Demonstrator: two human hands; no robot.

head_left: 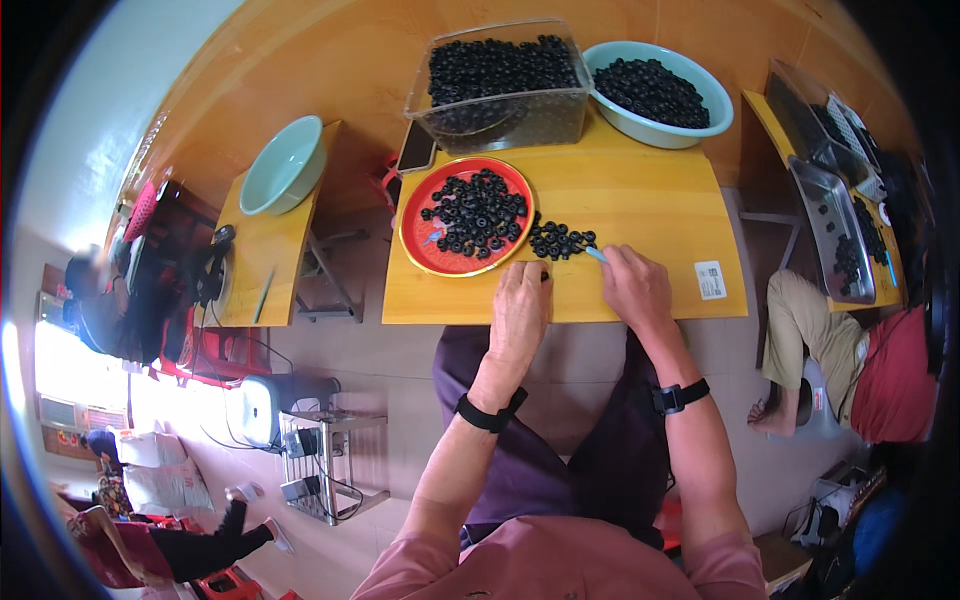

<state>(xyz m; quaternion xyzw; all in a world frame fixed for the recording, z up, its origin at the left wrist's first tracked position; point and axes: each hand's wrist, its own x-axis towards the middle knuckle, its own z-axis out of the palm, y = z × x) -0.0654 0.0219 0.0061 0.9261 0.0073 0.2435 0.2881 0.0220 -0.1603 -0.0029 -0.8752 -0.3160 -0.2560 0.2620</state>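
Observation:
On the yellow table (pixel 640 190) a red round tray (pixel 412 232) with a gold rim holds many small black ring-shaped parts (pixel 478 215). A loose cluster of the same black parts (pixel 562 240) lies beside the tray's right edge. My right hand (pixel 637 287) pinches a thin light-blue tool (pixel 596 254), its tip pointing at that cluster; its exact kind is unclear. Close to the table's front edge, my left hand (pixel 522 303) is closed, with a bit of a black part showing at its fingertips. The fingers hide most of that piece.
Behind the tray stand a clear plastic bin (pixel 540 118) and a pale-green basin (pixel 722 110), both full of black parts. A white label (pixel 711 281) sticks to the table's right side. Another green basin (pixel 311 160) rests on the left table. People sit or stand at both sides.

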